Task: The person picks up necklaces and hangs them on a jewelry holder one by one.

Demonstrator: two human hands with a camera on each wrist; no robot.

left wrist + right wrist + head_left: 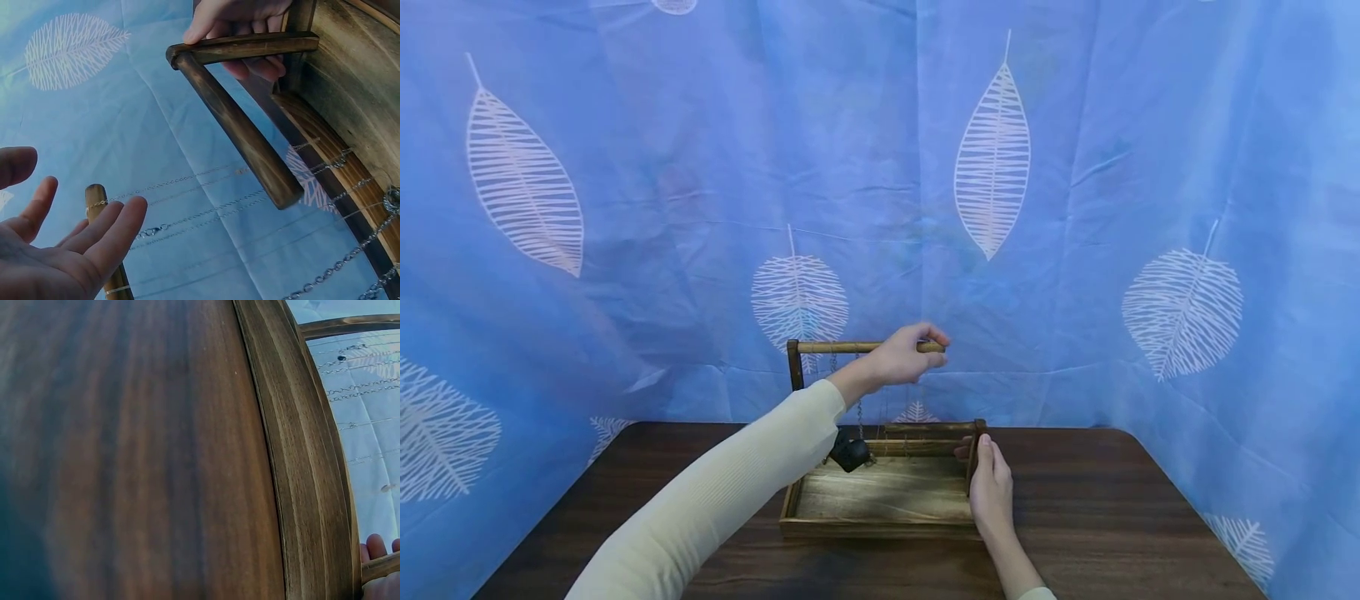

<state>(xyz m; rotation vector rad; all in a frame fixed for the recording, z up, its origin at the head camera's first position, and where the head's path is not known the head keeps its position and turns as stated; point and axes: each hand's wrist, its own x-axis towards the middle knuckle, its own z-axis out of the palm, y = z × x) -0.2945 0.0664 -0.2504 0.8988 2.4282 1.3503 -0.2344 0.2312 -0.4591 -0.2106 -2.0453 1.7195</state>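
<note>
A wooden jewelry stand (880,528) has a shallow tray base and two bars at different heights. Thin necklaces (187,222) hang from its upper bar (835,347). My left hand (904,357) is at the free right end of that bar, fingers spread and loosely bent, holding nothing; whether it touches the bar is unclear. At the stand's right side, my right hand (992,492) grips the short post (250,47), thumb on one side and fingers on the other. A black faceted object (850,452) shows below a chain, partly behind the left sleeve.
The stand rests on a dark wooden table (1075,517). Behind it hangs a blue curtain (880,167) with white leaf prints. The shorter lower bar (237,128) juts from the right post.
</note>
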